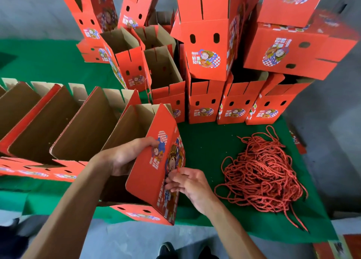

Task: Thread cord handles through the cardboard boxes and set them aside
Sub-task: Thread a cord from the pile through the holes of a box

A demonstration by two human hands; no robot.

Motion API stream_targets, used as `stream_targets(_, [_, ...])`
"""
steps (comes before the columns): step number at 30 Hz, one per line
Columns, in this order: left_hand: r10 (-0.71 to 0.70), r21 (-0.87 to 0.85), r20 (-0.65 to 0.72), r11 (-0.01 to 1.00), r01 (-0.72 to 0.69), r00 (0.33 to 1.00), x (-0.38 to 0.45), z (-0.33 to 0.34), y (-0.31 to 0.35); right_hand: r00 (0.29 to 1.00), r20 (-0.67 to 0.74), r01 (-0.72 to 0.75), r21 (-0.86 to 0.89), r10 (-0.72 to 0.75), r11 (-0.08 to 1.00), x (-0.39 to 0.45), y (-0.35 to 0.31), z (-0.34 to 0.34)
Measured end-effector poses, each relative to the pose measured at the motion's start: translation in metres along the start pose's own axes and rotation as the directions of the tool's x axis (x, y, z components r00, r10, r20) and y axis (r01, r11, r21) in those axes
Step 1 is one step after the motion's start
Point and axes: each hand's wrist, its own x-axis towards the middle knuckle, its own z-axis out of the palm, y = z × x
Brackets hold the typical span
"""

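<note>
One red box (158, 168) stands tilted at the near edge of the green table (205, 141), open and holding nothing visible. Left hand (127, 155) grips its upper rim, fingers curled over the printed side. Right hand (187, 182) pinches a red cord (178, 170) against that side. Four open boxes (58, 122) line the left edge; one cord heap (261, 172) lies near the right edge, behind which finished boxes (234, 106) stand stacked, number uncertain.

Open green surface (203, 141) between held box (156, 172) and cord pile (261, 172); stacked boxes (207, 100) wall off the back, open boxes (64, 122) crowd left.
</note>
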Motion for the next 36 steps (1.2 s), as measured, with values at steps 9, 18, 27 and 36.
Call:
stream_targets(9, [0.069,0.004,0.039,0.998,-0.069,0.997,-0.001,0.009,-0.003,0.997,-0.011,0.077,-0.144,-0.08,0.987,-0.006,0.0,-0.002])
stream_targets(18, [0.123,0.318,0.023,0.94,-0.124,0.992,0.009,0.036,-0.02,0.968,-0.235,0.086,0.001,-0.084,0.996,-0.003,0.013,0.006])
stream_targets(27, [0.292,0.559,-0.154,0.814,-0.161,0.944,0.022,0.088,-0.043,0.939,-0.332,0.108,0.018,-0.096,0.994,-0.001,0.03,-0.003])
stream_targets(36, [0.186,0.304,-0.112,0.942,-0.144,0.976,0.019,0.093,-0.048,0.986,-0.163,0.035,0.444,0.042,0.895,-0.003,0.033,0.0])
